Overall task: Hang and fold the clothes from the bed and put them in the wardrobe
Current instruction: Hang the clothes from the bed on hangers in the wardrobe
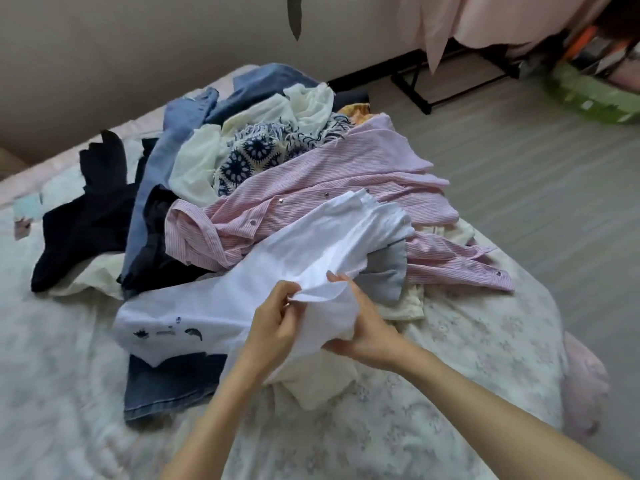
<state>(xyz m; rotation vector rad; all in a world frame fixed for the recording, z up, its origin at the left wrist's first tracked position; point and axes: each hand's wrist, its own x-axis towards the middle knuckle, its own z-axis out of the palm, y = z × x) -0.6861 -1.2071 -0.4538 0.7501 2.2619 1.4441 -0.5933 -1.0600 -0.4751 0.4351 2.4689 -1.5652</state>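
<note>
A white T-shirt with small dark prints lies stretched across the front of a clothes pile on the bed. My left hand pinches its near edge between thumb and fingers. My right hand grips the same bunched end from the right, fingers curled into the cloth. Behind it lie a pink striped shirt, a navy-and-white crochet piece, cream tops, blue denim garments and dark clothes. A pair of jeans lies under the T-shirt's left part.
The bed has a pale floral cover and its right edge drops to a grey floor. A black rack base stands on the floor under hanging pink fabric. A green bag sits at the far right.
</note>
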